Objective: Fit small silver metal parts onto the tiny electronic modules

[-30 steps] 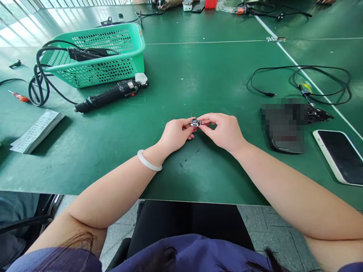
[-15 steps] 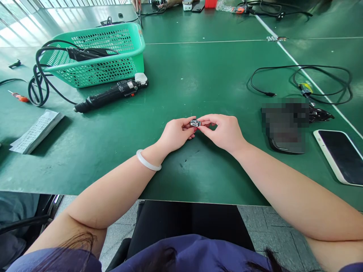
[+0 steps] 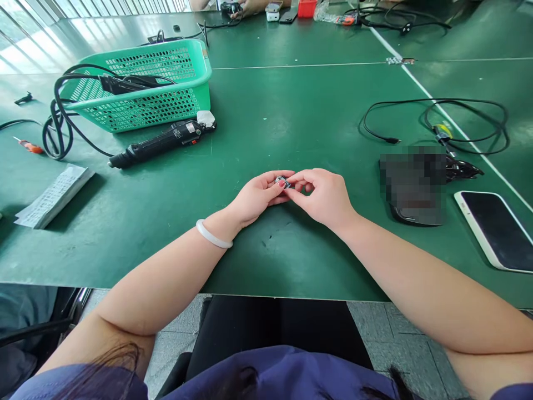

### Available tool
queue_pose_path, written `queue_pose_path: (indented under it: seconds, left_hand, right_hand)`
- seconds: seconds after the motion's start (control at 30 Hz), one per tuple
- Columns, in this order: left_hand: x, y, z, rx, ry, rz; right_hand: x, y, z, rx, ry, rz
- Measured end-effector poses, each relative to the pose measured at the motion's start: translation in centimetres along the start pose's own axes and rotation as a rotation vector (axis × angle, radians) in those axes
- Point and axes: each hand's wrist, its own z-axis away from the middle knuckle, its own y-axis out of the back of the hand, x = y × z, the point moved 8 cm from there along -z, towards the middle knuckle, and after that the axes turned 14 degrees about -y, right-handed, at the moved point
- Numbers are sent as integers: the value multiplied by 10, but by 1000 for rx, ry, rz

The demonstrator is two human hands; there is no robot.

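Observation:
Between my two hands, just above the green table (image 3: 291, 244), is a small black-and-white part (image 3: 283, 181) whose kind I cannot make out. My left hand (image 3: 258, 194) is closed on it, the thumb pressing across its face and the fingers underneath. The fingertips of my right hand (image 3: 325, 191) pinch its right end. Much of the part is covered by my fingers. A white bangle (image 3: 213, 235) circles my left wrist.
Left of my hands lie a black electric screwdriver (image 3: 160, 143), a green basket (image 3: 137, 114) holding cables, an orange-handled screwdriver (image 3: 31, 147) and a paper stack (image 3: 56, 194). Rightward are a blurred-out dark object (image 3: 412, 186), a looped cable (image 3: 466, 101) and a phone (image 3: 497, 230). Someone's hand (image 3: 252, 6) shows at the far side.
The small part has turned and tilted between my fingers. My left thumb has moved up onto its face, and my left hand has rolled palm-upward. The camera view has shifted slightly.

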Motion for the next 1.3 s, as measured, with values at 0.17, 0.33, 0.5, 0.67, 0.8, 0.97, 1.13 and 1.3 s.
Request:
queue_pose_path:
  seconds: [0.17,0.33,0.5,0.67,0.8,0.97,1.13,1.3]
  left_hand:
    - [0,0,1,26,46,33]
    - [1,3,2,75,75,50]
    - [-1,5,3,141,93,48]
    - [24,35,16,263,171,-338]
    - [79,88,47,369,90,-841]
    - [115,148,112,365,250,-1626]
    - [120,172,156,389,309,-1812]
    - [122,175,161,370,264,-1845]
  right_hand:
    - [-8,-3,3,26,85,124]
    - [-10,-8,2,36,121,193]
    - [-12,-10,1,23,130,189]
    - [-6,-9,1,0,109,159]
    - [9,-7,-4,-26,36,127]
    - [19,-7,-6,-84,-47,92]
    - [20,-10,-6,-123,-71,82]
    - [25,-9,-8,-121,-91,71]
